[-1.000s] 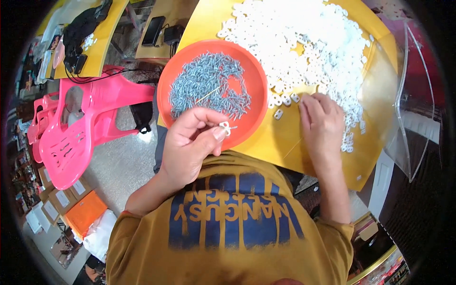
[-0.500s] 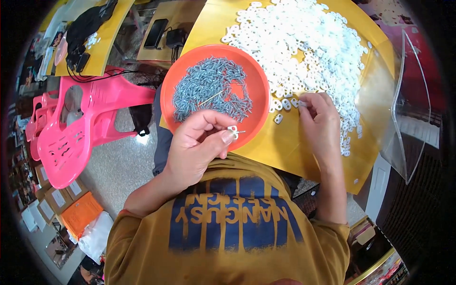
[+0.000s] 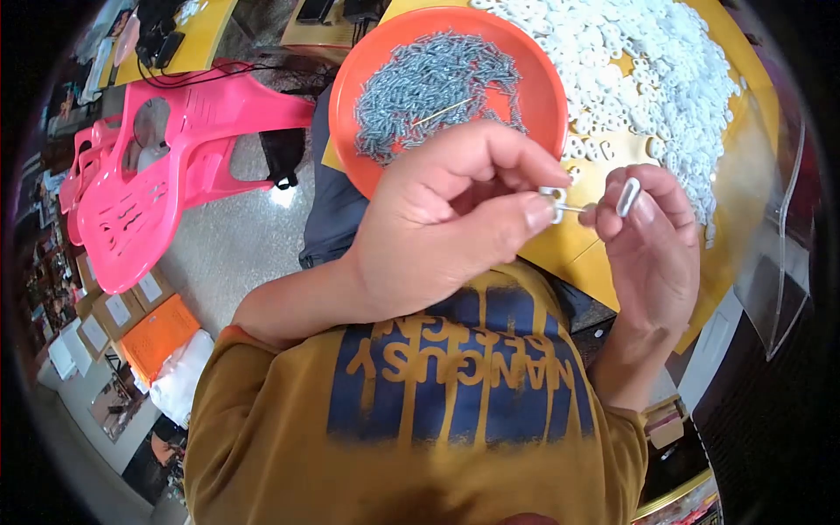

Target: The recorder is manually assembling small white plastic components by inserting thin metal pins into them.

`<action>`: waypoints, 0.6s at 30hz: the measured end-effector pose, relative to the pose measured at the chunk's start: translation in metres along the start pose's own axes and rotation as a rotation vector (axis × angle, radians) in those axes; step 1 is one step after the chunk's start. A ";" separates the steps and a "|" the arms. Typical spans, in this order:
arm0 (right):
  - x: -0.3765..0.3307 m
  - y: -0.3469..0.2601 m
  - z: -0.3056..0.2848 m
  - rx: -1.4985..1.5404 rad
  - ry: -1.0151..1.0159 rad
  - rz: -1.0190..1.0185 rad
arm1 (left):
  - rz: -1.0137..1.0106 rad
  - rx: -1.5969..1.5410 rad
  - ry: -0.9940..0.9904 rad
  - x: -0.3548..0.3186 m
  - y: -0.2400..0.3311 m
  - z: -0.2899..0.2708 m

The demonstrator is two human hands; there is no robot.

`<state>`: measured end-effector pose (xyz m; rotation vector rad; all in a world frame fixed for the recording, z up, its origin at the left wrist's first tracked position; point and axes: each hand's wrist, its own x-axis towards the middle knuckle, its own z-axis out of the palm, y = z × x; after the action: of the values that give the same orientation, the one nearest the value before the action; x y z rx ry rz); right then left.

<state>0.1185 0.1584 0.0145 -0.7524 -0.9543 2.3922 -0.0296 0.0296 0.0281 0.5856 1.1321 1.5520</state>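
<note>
My left hand [image 3: 446, 232] pinches a small white plastic piece with holes [image 3: 551, 205] between thumb and fingers. From that piece a thin metal screw [image 3: 573, 208] sticks out toward my right hand [image 3: 656, 241]. Between the thumb and fingers of my right hand is a second white oval plastic piece [image 3: 627, 198], tilted on edge. Its fingertips are at the screw's end; whether they touch it I cannot tell. Behind my left hand, a red-orange bowl [image 3: 547, 83] holds a heap of grey screws [image 3: 429, 74] with a thin yellowish stick [image 3: 442, 111] on top.
A large pile of white plastic pieces [image 3: 674, 79] covers the far right of the yellow table [image 3: 582, 249]. Clear plastic sheeting [image 3: 774, 254] hangs at the right edge. On the left stand a pink plastic chair [image 3: 131, 210], cardboard boxes [image 3: 118, 306] and an orange package [image 3: 159, 337].
My right hand has lifted from the pile's near edge with a white plastic piece. My left hand has moved right and closer, so both now meet in front of the bowl. The view has shifted.
</note>
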 end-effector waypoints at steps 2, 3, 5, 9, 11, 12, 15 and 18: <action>-0.001 0.002 0.007 0.055 -0.028 0.037 | 0.023 0.008 -0.004 0.001 0.002 0.002; -0.002 0.003 0.010 0.106 -0.050 0.067 | 0.048 0.013 -0.017 0.001 0.001 0.003; -0.003 0.005 0.015 0.094 -0.023 0.089 | 0.094 0.031 -0.022 0.001 -0.001 0.004; -0.003 0.005 0.023 0.074 -0.014 0.114 | 0.099 -0.017 -0.022 -0.001 -0.002 0.005; -0.004 0.005 0.026 0.052 -0.012 0.112 | 0.124 -0.030 -0.047 -0.001 -0.003 0.005; -0.003 0.005 0.026 0.043 -0.016 0.104 | 0.124 -0.029 -0.046 -0.001 -0.003 0.004; -0.002 0.007 0.027 0.033 -0.023 0.086 | 0.119 0.034 -0.021 -0.003 -0.003 0.001; -0.002 0.008 0.027 0.026 -0.024 0.074 | 0.117 0.095 -0.013 -0.003 -0.003 -0.001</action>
<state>0.1012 0.1394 0.0260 -0.7640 -0.9184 2.4777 -0.0279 0.0263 0.0257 0.7356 1.1843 1.5974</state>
